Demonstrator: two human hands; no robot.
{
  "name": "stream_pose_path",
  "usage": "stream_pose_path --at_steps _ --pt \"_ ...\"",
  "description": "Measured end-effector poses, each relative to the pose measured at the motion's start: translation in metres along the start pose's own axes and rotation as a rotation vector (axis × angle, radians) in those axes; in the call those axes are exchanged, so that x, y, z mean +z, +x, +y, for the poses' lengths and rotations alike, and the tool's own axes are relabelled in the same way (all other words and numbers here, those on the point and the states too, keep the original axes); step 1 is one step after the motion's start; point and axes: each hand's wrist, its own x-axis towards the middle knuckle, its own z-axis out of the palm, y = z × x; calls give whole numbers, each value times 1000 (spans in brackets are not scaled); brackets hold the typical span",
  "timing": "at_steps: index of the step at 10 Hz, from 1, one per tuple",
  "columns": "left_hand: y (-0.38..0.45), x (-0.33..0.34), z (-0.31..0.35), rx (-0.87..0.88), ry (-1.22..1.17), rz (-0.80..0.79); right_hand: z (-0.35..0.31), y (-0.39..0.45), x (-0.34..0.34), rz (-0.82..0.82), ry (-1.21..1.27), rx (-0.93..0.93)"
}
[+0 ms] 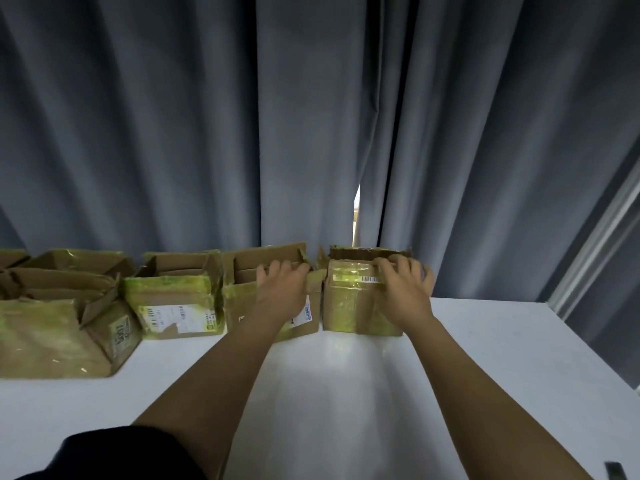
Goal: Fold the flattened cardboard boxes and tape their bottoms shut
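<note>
A dark sleeve [114,452] sits nearest the camera at the lower left, and from it the left forearm runs up across the white table [346,393], with the right forearm stretching forward beside it from the lower right. Both arms end at the row of cardboard boxes along the table's far edge. The left hand [282,284] lies over the near rim of an open-topped box [242,299], its fingers spread and bent over the rim and into the opening, gripping the wall. Just right of that hand, the right hand [403,282] rests on top of the taped box [349,303], fingers spread and curved down over the far top edge beside a barcode label [372,279]; a torn flap [367,252] stands up just beyond its fingertips. The two boxes stand touching, with a bent flap between the hands. Left of the left hand sits another open box with a white shipping label [169,306], and farther left a larger crumpled box [59,337] closer to the camera, with more open boxes behind it. Beyond both hands hang grey-blue curtains [207,116], parted by a narrow gap [356,216] above the right hand
</note>
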Motion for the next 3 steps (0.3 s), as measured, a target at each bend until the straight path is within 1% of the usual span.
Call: stream_pose_path --at_steps 1,2,3 --pt "-6 -9 0 -21 23 15 -8 -4 -6 -3 1 -24" --pt "-19 -33 -1 -14 -44 47 -23 -11 -32 3 58 -48" --pt "-31 -71 1 17 -136 139 -50 -18 -70 75 158 -124"
